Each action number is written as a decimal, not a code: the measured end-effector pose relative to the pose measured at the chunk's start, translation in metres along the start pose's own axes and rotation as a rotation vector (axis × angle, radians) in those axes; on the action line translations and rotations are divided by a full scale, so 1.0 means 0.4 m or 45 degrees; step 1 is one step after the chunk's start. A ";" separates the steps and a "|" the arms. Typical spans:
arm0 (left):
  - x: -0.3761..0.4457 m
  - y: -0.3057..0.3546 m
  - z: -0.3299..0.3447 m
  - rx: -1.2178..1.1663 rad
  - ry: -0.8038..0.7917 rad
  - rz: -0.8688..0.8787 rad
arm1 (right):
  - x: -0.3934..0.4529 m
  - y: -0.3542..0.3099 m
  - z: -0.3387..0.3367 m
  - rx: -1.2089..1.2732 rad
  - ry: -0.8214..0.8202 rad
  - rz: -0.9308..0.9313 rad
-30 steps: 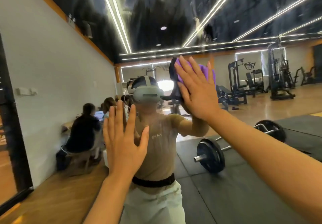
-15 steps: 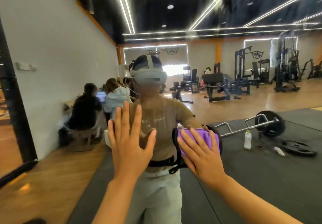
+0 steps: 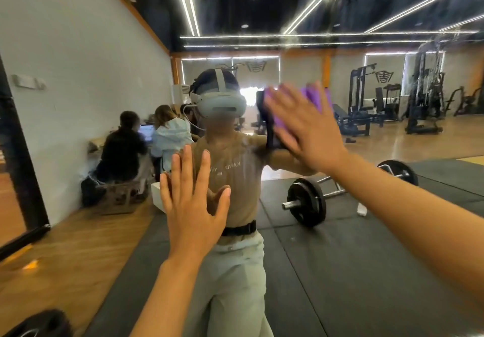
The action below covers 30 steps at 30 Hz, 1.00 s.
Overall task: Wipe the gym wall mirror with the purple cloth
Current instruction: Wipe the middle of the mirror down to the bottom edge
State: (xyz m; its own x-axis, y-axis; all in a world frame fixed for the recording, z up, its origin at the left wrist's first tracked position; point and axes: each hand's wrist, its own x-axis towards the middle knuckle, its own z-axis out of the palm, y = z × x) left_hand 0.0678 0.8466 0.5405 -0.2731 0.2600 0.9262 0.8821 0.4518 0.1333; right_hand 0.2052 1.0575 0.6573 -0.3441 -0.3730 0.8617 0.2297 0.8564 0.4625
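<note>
Both hands are lying flat against the wall mirror (image 3: 327, 258), fingers straight and spread wide. Filling the whole view beyond the hands, the mirror is showing the reflected gym: the person's own reflection in a tan shirt, pale trousers and a grey headset is standing directly behind the left hand, and black floor mats are spreading out below both arms. Far beyond the right hand, weight machines (image 3: 424, 95) are standing along the back wall on the wooden floor. Off to the left of the left hand, two seated people (image 3: 146, 142) are facing a lit laptop screen against the white side wall. Between the two forearms, a loaded barbell (image 3: 309, 200) is lying on the mat. Higher up, the right hand (image 3: 306, 127) is pressing the purple cloth (image 3: 313, 98) against the glass with an open palm; it is blurred with motion, and the cloth is showing only past the fingertips and beside the palm's edge, its dark reflected side peeking out to the left. Lower and to the left, the left hand (image 3: 193, 205) is resting bare on the glass, holding nothing, thumb stretched out toward the reflection's waist.
</note>
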 end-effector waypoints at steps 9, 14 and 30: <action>-0.006 -0.019 -0.021 -0.001 -0.063 0.050 | -0.099 -0.176 0.076 -0.096 0.050 0.205; -0.009 -0.017 -0.030 -0.004 -0.096 0.024 | -0.315 -0.274 0.110 -0.140 -0.224 -0.230; -0.039 -0.069 -0.047 0.000 -0.107 0.098 | 0.140 -0.064 0.024 -0.070 0.123 0.236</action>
State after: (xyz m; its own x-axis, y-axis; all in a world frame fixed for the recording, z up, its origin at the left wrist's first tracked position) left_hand 0.0551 0.8141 0.5289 -0.2359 0.3646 0.9008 0.9017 0.4277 0.0631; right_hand 0.1715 1.0180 0.6918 -0.2031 -0.2459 0.9478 0.3312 0.8937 0.3028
